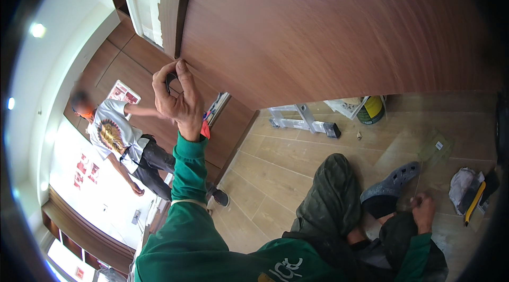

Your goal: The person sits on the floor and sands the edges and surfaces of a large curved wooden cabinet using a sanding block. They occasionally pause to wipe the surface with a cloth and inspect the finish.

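Note:
My left hand (183, 102) is raised at the lower corner of a large brown wood-grain panel (328, 32). Its thumb and fingertips are pinched together there, and a thin dark strip (170, 81) curls down inside the grip. A dark edge (185, 11) runs up the panel's left side from the fingertips. Low on the right, my right hand (423, 212) rests by my bent knee with its fingers curled in. Whatever it may hold is hidden.
Another person (124, 133) stands at left with an arm stretched out. An aluminium ladder (305, 122) and a dark green-and-yellow bucket (372, 110) stand beneath the panel. A yellow utility knife (475, 203) lies on the tiled floor near a crumpled white bag (460, 186).

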A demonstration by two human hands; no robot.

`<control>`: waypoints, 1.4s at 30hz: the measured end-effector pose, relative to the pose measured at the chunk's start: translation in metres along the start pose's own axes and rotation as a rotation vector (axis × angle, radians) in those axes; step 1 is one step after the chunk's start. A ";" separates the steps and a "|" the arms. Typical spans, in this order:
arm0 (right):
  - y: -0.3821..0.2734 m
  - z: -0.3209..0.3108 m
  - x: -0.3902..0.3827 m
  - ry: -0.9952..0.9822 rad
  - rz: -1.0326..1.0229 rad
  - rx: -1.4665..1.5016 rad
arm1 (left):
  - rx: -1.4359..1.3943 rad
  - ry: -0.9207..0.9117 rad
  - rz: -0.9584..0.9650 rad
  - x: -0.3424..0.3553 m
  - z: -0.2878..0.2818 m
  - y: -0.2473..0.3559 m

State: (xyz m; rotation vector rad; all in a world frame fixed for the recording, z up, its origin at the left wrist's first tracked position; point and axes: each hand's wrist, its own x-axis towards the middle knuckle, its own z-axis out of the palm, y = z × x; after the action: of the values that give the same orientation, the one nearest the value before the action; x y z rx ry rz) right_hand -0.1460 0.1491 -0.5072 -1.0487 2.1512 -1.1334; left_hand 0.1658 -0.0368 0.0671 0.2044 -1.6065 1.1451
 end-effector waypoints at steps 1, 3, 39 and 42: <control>0.003 0.002 0.000 0.007 -0.009 0.003 | 0.064 -0.004 0.082 0.002 0.001 0.000; -0.004 0.000 -0.001 0.009 -0.020 0.012 | -0.012 0.035 0.089 0.000 0.005 -0.012; -0.021 -0.010 0.000 -0.030 0.027 -0.002 | 0.010 0.046 -0.122 0.007 0.010 0.001; -0.022 -0.011 0.000 -0.046 0.032 0.025 | -0.022 0.041 -0.144 0.006 0.010 0.003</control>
State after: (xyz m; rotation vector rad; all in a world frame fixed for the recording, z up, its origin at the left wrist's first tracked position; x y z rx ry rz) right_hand -0.1448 0.1460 -0.4831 -1.0166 2.1053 -1.1074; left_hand 0.1547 -0.0398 0.0712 0.2765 -1.5417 1.0145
